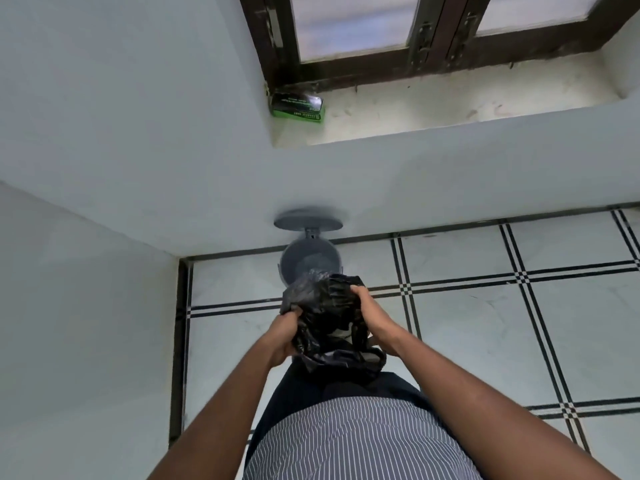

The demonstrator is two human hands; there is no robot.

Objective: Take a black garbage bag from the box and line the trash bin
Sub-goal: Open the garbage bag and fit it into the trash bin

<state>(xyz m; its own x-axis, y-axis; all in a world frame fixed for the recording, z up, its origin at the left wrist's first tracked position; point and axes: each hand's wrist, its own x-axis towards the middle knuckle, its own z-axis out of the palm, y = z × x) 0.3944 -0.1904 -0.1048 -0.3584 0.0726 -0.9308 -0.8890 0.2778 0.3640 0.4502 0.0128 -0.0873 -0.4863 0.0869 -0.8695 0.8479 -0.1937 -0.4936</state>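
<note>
A crumpled black garbage bag [325,317] hangs between both hands, above the near rim of the trash bin. My left hand [282,336] grips its left side and my right hand [369,311] grips its upper right edge. The grey round trash bin [304,259] stands on the floor against the wall, its lid [308,221] flipped up against the wall. The bin's near part is hidden by the bag. The green and black bag box [298,106] lies on the window ledge, far above and behind the bin.
A white wall corner closes in on the left. The tiled floor [485,306] with black line patterns extends to the right. A dark-framed window [415,36] sits above the ledge [450,105]. My striped shirt fills the bottom centre.
</note>
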